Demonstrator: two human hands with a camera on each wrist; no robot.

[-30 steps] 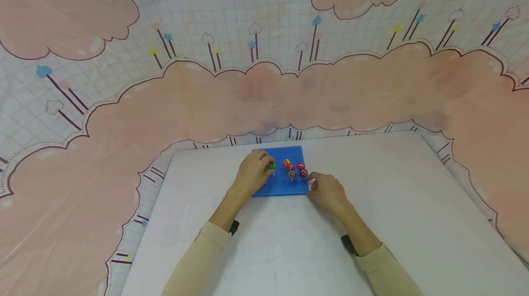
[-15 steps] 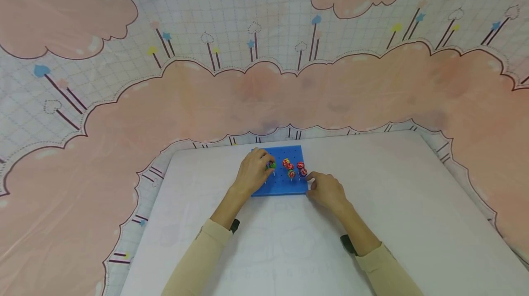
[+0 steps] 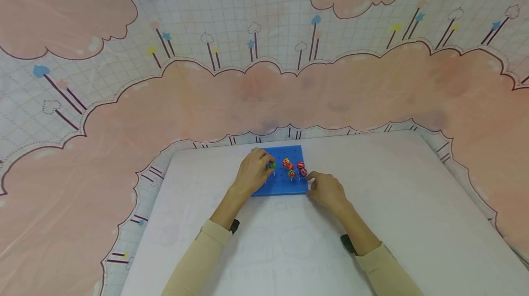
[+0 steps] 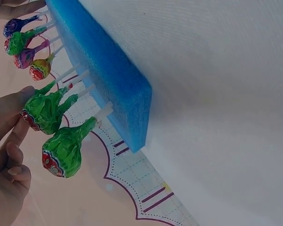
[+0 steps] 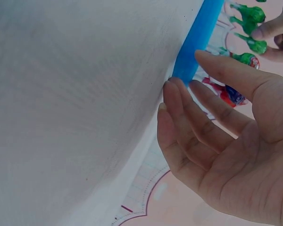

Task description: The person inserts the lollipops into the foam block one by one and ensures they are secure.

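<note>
A blue foam board (image 3: 285, 188) with rows of small holes lies on the white table, and wrapped lollipops stand in it by their sticks. My left hand (image 3: 252, 172) is over the board's left part, pinching a green-wrapped lollipop (image 5: 257, 45) between thumb and finger. Close by, another green lollipop (image 4: 62, 153) stands free of the fingers in the left wrist view. Several red and mixed-colour lollipops (image 3: 291, 166) stand in the right half. At the board's right front corner, my right hand (image 3: 329, 192) rests with loosely bent fingers, their tips touching the foam edge.
The white tabletop (image 3: 272, 250) spreads around the board on all sides. Behind it hangs a cloth backdrop (image 3: 264, 98) printed with clouds. Each wrist carries a dark strapped device.
Both hands keep their places at the board, and the lollipops stand as before. Only a slight shift of the head view shows.
</note>
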